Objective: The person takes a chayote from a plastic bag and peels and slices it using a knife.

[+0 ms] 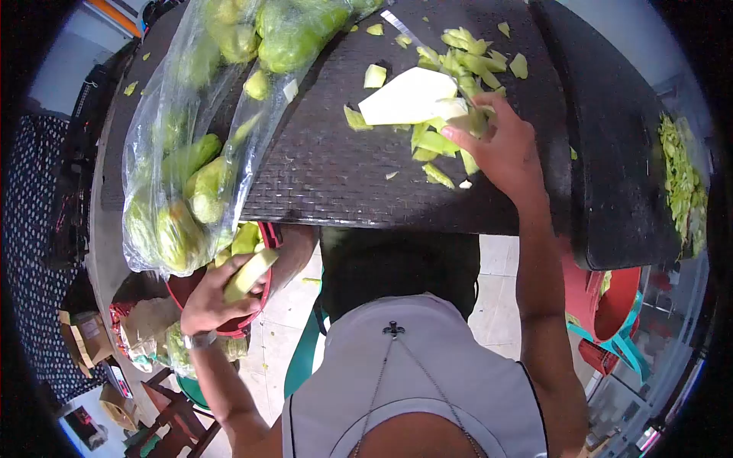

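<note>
My left hand point(217, 298) is closed around a pale green peeled piece point(251, 275), over a red bucket point(255, 307) that holds more green pieces. On the dark woven table point(336, 164), my right hand point(495, 137) has its thumb and fingers around something green that I cannot make out, partly hidden by the fingers. A white cleaver-like blade point(408, 96) lies flat beside those fingers. Green peelings point(435, 143) are scattered around it. To the left, a clear plastic bag point(172, 153) with green vegetables point(298, 38) lies across the table.
A black chair back or board point(622, 153) stands at the right, with green scraps point(682, 175) beyond it. Below are a red container point(615, 305) at the right and filled plastic bags point(156, 328) at the left. Cardboard boxes point(90, 336) stand at the far left.
</note>
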Motion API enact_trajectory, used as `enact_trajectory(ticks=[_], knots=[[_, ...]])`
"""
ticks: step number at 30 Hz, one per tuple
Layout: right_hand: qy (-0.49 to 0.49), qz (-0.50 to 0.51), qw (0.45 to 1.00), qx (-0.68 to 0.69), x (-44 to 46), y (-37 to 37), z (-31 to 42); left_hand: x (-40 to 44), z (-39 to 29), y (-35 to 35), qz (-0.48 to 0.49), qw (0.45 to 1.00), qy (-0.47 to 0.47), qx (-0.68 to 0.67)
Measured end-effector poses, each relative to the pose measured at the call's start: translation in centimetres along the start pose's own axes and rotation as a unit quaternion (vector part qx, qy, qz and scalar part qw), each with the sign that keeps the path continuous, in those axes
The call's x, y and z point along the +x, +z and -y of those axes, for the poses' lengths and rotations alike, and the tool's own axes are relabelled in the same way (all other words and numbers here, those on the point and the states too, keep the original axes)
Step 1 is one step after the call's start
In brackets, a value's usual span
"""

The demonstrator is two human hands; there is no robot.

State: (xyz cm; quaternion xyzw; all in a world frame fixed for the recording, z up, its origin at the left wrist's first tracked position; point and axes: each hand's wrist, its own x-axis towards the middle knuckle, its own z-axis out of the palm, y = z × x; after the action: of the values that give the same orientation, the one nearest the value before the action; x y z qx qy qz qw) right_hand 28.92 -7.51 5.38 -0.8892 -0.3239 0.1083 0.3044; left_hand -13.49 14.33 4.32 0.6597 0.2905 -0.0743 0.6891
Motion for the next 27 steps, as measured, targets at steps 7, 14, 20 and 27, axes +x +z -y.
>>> enact_trajectory(ticks=[7,14,20,27], knots=[[0.044,-0.065,0.997,-0.021,1.8,1.2,-2.9,-4.1,5.2,-1.4,-0.337,0.848,-0.052,0.405],[0.072,0.005,0.996,0.05,-2.8,-0.7,-2.6,9.0,-9.9,7.1,-0.141,0.901,0.226,0.343],[-0.002,-0.008,0.999,0.044,-7.7,-6.0,-4.1,28.6,-13.6,11.1,-0.141,0.753,0.378,0.519],[-0.17,0.063,0.967,-0.177,-9.1,-7.1,-6.8,32.3,-15.8,9.4,-0.116,0.777,0.405,0.468]])
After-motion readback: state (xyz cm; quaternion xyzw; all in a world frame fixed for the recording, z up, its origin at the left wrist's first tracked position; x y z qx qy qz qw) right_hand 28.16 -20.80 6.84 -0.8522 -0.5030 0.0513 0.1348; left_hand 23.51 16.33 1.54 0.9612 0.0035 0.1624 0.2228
